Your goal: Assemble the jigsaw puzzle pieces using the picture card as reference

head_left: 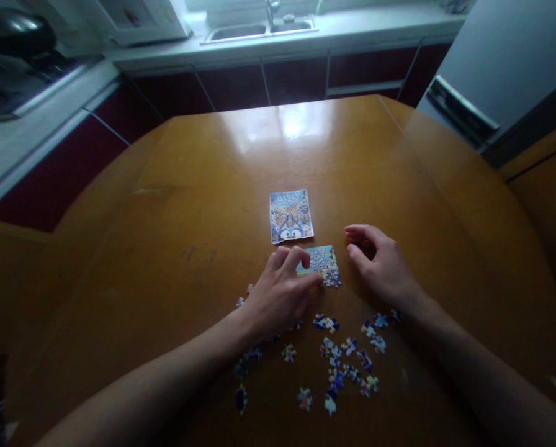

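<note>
My left hand lies over the left part of a partly assembled jigsaw puzzle. Its fingers are curled and the thumb touches the puzzle's lower edge; whatever small thing may be under the fingertips is hidden. To the right of the puzzle, my right hand rests on its side with loosely curved fingers, a gap between thumb and forefinger, and nothing in it. Just beyond the puzzle lies a creased paper picture with a cartoon dog. Loose jigsaw pieces are scattered nearer to me, some partly covered by my left forearm.
Everything lies on a large, shiny wooden table. Past its far edge are a counter with a sink and dark red cabinets. A stove stands at the far left, a pale fridge at the right.
</note>
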Demonstrator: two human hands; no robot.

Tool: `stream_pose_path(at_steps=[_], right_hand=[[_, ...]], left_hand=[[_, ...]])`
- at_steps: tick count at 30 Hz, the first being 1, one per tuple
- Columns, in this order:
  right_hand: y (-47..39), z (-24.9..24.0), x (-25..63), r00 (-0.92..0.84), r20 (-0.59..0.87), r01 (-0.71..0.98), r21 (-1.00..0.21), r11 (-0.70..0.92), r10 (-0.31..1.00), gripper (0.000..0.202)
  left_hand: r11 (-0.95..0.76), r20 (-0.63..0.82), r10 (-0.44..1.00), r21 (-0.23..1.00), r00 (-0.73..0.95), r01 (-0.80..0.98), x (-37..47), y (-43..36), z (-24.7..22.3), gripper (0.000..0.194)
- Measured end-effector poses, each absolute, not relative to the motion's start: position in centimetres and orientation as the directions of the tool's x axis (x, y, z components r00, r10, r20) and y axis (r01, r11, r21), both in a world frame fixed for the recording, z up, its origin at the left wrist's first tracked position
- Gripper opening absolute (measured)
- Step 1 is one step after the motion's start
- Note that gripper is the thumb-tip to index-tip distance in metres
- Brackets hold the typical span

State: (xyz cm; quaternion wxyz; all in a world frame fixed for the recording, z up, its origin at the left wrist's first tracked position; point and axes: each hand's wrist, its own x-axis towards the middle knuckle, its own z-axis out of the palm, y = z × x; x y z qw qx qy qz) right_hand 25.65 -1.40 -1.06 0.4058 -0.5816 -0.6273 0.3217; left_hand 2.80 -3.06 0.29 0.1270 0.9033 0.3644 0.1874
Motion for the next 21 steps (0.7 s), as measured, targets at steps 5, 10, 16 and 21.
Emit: stream_pose_path(at_steps=[5,10,16,21], right_hand=[[-1.4,-1.1,25.7,0.004,0.135,0.471,-0.874,0.117,0.991,0.027],[-1.2,-1.4,25.8,0.006,0.147,0.452,-0.883,0.129,0.989,0.025],[-1.2,-1.1,26.1,0.027,0.173,0.454,-0.88,0.142,0.985,0.023],[-1.6,-0.5,26.3,0.045,0.188,0.481,-0.865,0.143,0.981,0.022]], left_hand=[[-0.604,0.383,0.796,0.466,0.468,0.647,2.4,-2.4,1.3,0.035],[-0.543,0.449,0.826,0.473,0.34,0.694,0.9,-1.2,4.0,0.026],[-0.473,0.416,0.864,0.472,0.285,0.744,-1.8,-2.9,4.9,0.022],[-0.403,0.357,0.903,0.517,0.238,0.756,-3.7,-5.7,3.0,0.02]])
